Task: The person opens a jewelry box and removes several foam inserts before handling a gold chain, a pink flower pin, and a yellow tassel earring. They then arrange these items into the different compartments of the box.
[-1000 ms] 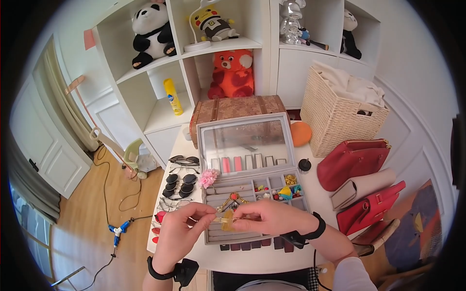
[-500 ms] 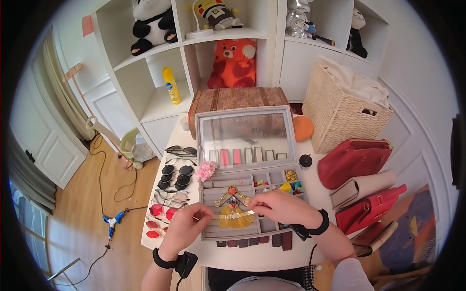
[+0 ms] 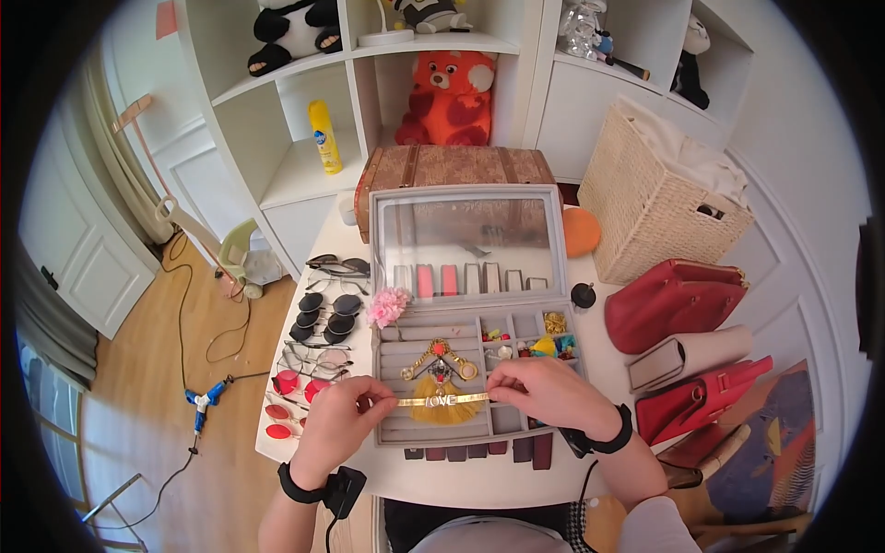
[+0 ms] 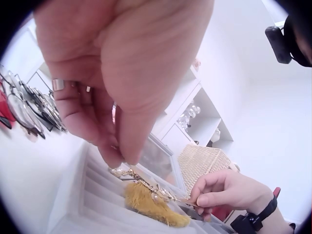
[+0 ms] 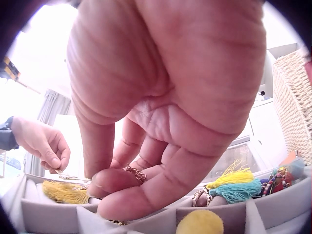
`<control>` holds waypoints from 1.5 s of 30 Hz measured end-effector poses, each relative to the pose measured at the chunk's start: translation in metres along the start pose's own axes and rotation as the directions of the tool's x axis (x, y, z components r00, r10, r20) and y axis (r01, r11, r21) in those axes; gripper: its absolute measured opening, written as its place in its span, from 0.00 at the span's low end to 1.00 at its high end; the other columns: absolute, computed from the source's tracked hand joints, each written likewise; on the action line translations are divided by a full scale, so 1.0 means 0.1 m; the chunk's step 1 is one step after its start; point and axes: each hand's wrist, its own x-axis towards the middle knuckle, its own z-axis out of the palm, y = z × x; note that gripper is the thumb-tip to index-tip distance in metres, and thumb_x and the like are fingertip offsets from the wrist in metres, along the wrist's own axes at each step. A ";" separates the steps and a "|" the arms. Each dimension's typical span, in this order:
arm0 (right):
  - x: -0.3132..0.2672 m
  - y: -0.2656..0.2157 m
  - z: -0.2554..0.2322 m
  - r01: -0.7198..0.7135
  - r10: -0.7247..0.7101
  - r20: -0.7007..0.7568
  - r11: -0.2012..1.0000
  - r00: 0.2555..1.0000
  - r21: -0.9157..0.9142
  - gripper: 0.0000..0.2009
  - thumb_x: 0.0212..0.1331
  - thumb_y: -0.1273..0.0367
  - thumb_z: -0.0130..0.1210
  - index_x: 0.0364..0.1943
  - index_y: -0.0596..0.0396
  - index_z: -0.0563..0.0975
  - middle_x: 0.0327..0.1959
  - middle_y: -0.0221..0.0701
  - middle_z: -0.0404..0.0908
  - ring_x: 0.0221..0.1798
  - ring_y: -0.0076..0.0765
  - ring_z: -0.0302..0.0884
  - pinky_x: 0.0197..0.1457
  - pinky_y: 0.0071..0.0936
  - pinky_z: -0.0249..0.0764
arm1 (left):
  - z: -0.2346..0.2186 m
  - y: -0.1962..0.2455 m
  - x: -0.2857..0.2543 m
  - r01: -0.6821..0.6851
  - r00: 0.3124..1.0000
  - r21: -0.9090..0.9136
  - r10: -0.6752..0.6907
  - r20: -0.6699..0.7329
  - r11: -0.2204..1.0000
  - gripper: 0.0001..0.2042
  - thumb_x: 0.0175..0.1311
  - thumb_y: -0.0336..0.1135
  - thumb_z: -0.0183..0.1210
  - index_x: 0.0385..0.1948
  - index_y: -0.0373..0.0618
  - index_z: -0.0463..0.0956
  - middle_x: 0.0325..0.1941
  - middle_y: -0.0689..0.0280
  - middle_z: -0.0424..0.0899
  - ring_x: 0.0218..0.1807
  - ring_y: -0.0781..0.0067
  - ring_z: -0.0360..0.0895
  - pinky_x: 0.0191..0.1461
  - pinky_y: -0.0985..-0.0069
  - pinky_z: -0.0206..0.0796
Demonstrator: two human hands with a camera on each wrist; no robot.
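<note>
In the head view a gold band with the letters LOVE [image 3: 441, 401] is stretched level between both hands. The left hand [image 3: 343, 419] pinches its left end; the right hand [image 3: 553, 394] pinches its right end. Beneath the band, in the grey jewelry box [image 3: 396, 324], lies a gold necklace [image 3: 439, 348] with a yellow tassel [image 3: 444, 414]. The left wrist view shows the left hand's thumb and finger [image 4: 122, 151] pressed together at the band's end. In the right wrist view a fine chain [image 5: 136, 173] shows among the right hand's fingers.
Eyeglasses and sunglasses [image 3: 324, 318] lie left of the box, beside a pink flower [image 3: 388, 307]. Red bags [image 3: 678, 304] and a wicker basket [image 3: 659, 198] stand on the right. Behind the box's raised glass lid sits a brown trunk [image 3: 452, 166].
The hands have moved apart, and the band, earlier partly hidden and then slanted, is now stretched nearly level. The head view has tilted downward.
</note>
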 end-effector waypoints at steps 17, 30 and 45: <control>0.04 -0.04 0.11 0.035 -0.039 -0.068 0.998 0.997 -0.057 0.07 0.68 0.68 0.66 0.43 0.56 0.84 0.34 0.35 0.89 0.36 0.37 0.89 0.41 0.32 0.81 | 0.12 -0.05 -0.03 -0.195 0.971 0.200 0.218 -0.097 0.960 0.05 0.64 0.28 0.69 0.39 0.43 0.88 0.35 0.61 0.85 0.32 0.65 0.83 0.38 0.68 0.75; 0.02 0.00 0.15 0.120 -0.132 -0.099 0.986 0.986 -0.119 0.07 0.69 0.68 0.64 0.44 0.55 0.83 0.38 0.36 0.88 0.40 0.45 0.87 0.44 0.37 0.81 | 0.05 -0.16 -0.04 -0.145 0.986 0.117 0.153 -0.061 0.982 0.05 0.64 0.28 0.70 0.40 0.42 0.88 0.35 0.63 0.83 0.31 0.69 0.81 0.38 0.71 0.74; -0.12 -0.02 0.19 0.123 -0.187 -0.141 0.920 0.972 -0.372 0.06 0.66 0.65 0.66 0.42 0.49 0.85 0.38 0.30 0.84 0.44 0.41 0.86 0.46 0.38 0.81 | 0.25 -0.09 -0.03 -0.306 0.940 0.279 0.334 -0.061 0.910 0.11 0.57 0.27 0.73 0.43 0.45 0.89 0.46 0.63 0.82 0.47 0.56 0.82 0.51 0.63 0.76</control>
